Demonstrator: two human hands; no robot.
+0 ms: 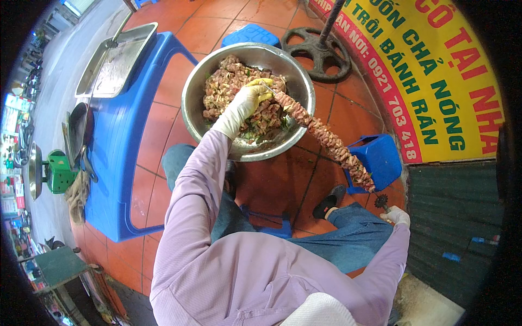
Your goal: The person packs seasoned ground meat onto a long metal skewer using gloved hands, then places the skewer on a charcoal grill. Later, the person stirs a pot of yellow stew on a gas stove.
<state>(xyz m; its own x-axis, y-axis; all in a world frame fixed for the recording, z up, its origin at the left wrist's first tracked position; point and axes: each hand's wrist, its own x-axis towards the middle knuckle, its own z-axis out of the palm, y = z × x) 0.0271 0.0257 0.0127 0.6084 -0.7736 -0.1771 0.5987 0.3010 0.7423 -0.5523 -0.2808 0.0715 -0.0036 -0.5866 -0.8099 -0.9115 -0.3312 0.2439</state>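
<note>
My left hand point(255, 100), in a pale glove with yellow-stained fingers, is over a large metal bowl point(188, 102). Its fingers curl beside the bare metal tip of a long skewer; whether anything is pinched between them is hidden. Cut raw meat point(224, 85) mixed with green leaf pieces lies in the bowl. Packed meat pieces point(326, 136) cover most of the skewer, which slants from the bowl down to the right. At its lower end, my gloved right hand point(397, 216) grips the handle just behind a dark toothed disc point(381, 201).
To the left stands a blue plastic table point(110, 163) with a metal tray point(110, 65) on it. Beyond it are dark pans point(77, 126) and a green scale point(59, 171). A blue stool point(377, 159) is beneath the skewer's lower end. A heavy round stand base point(338, 51) sits beyond the bowl.
</note>
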